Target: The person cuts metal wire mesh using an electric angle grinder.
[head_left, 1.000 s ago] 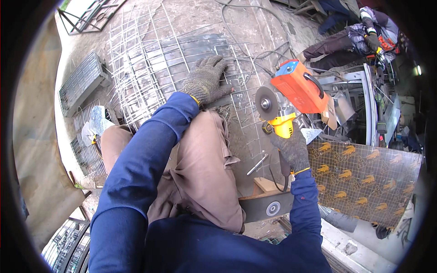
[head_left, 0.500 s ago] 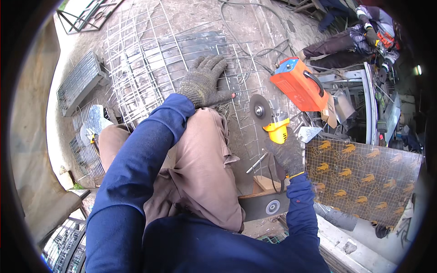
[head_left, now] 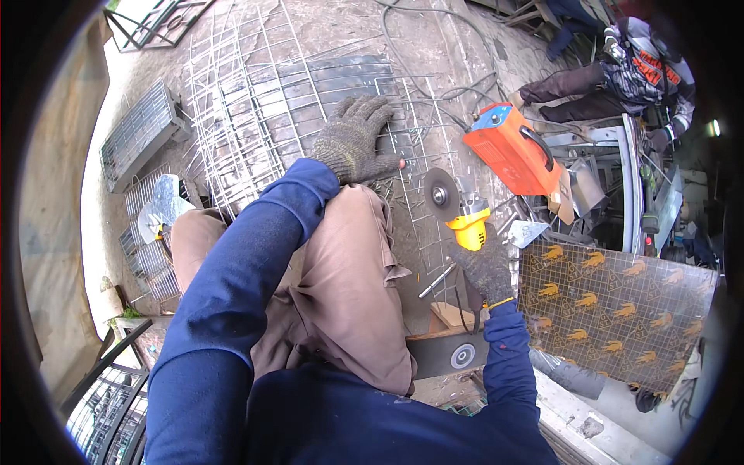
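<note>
My left hand, in a grey knitted glove with the bare thumb tip showing, lies with fingers stretched out on a piece of welded wire mesh, just beyond my knee. My right hand, also gloved, grips a yellow angle grinder. Its dark cutting disc stands near the mesh's right edge, apart from my left hand. Whether the disc is spinning I cannot tell. A thin metal rod lies left of my right hand.
An orange welding machine with a black handle stands beyond the grinder, its cable looping over the floor. More wire mesh lies ahead left. A patterned brown board is at right. Another person is at far right.
My hands and the grinder hold nearly the same places; the whole view has shifted slightly. The other person's upper body and arms have moved.
</note>
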`<state>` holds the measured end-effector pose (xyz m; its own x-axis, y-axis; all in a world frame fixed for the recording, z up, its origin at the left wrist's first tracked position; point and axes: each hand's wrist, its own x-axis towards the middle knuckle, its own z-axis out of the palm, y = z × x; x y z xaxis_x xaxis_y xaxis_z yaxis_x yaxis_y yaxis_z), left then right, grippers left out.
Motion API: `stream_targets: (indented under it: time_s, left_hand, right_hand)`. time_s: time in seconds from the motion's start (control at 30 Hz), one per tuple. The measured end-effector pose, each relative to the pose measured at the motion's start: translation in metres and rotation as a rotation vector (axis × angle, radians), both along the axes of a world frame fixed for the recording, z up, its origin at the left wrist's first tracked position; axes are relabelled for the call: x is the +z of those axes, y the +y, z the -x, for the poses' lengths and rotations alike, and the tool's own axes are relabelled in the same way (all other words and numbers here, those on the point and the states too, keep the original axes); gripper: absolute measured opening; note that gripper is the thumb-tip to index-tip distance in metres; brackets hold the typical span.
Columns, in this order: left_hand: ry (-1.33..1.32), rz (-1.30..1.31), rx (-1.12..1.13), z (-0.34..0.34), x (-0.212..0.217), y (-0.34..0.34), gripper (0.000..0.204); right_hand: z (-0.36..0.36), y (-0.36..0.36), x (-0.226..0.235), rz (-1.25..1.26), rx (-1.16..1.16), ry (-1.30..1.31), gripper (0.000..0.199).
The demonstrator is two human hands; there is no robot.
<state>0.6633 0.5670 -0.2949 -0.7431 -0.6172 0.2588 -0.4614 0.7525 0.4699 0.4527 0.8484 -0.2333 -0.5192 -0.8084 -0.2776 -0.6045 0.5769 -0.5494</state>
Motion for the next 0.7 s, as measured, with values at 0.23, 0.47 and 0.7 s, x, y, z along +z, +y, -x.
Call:
stream_targets:
  time_s: [0.23, 0.47, 0.7]
  left_hand:
    - [-0.029, -0.004, 0.004, 0.0, 0.002, 0.0, 0.099]
    - [-0.023, -0.013, -0.004, -0.001, 0.002, 0.0, 0.1]
    - [0.019, -0.005, 0.004, -0.001, -0.002, 0.001, 0.097]
  right_hand:
    - [-0.004, -0.002, 0.001, -0.026, -0.023, 0.002, 0.062]
    - [-0.009, -0.01, 0.005, 0.008, -0.085, -0.046, 0.06]
    - [0.0, -0.024, 0.022, 0.143, -0.174, -0.115, 0.059]
